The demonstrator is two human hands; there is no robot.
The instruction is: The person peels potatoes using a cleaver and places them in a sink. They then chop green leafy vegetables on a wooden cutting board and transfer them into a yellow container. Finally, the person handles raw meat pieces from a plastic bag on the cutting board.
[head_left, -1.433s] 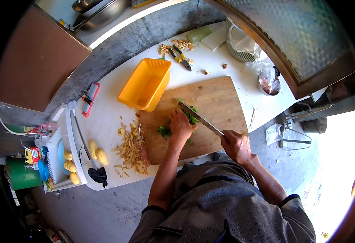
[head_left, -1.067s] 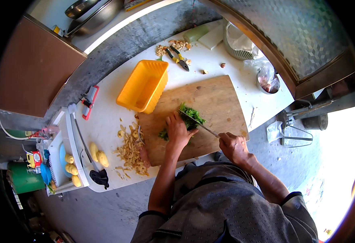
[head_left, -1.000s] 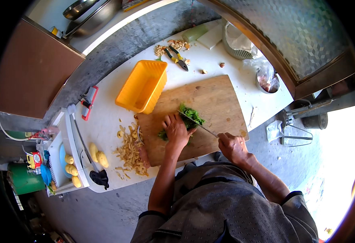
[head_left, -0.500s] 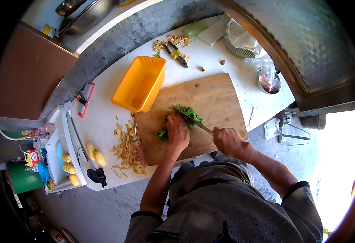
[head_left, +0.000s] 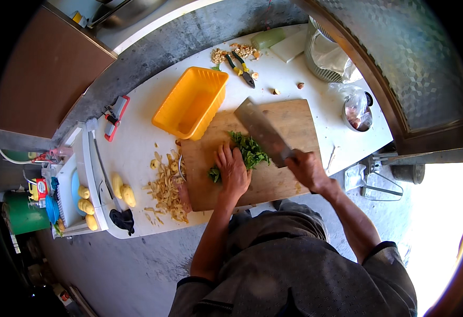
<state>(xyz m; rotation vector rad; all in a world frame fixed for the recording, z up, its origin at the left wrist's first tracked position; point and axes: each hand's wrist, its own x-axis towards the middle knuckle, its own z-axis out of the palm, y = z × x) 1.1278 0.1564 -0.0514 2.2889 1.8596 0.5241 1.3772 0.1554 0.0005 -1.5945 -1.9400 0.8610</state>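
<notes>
A wooden cutting board [head_left: 289,127] lies on the white table under both of my hands. My left hand [head_left: 233,169] presses on a bunch of leafy greens [head_left: 253,153], its fingers pointing away from me. Leaves stick out on both sides of that hand, and what lies beneath the palm is hidden. My right hand [head_left: 308,170] is closed round the handle of a cleaver [head_left: 263,132]. The broad blade is turned flat to view, raised to the right of the greens and slanting to the far left. It looks slightly smeared by motion.
An orange plastic basket [head_left: 176,108] stands at the board's far left corner. Peelings [head_left: 168,193] are heaped left of the board, near two peeled potatoes [head_left: 128,195]. Pliers [head_left: 244,74] lie at the back. A metal bowl [head_left: 366,121] holding a plastic bag stands right.
My right hand has lifted the cleaver off the greens and swung its blade up, showing its broad side. My left hand stays on the greens. The whole view has shifted slightly.
</notes>
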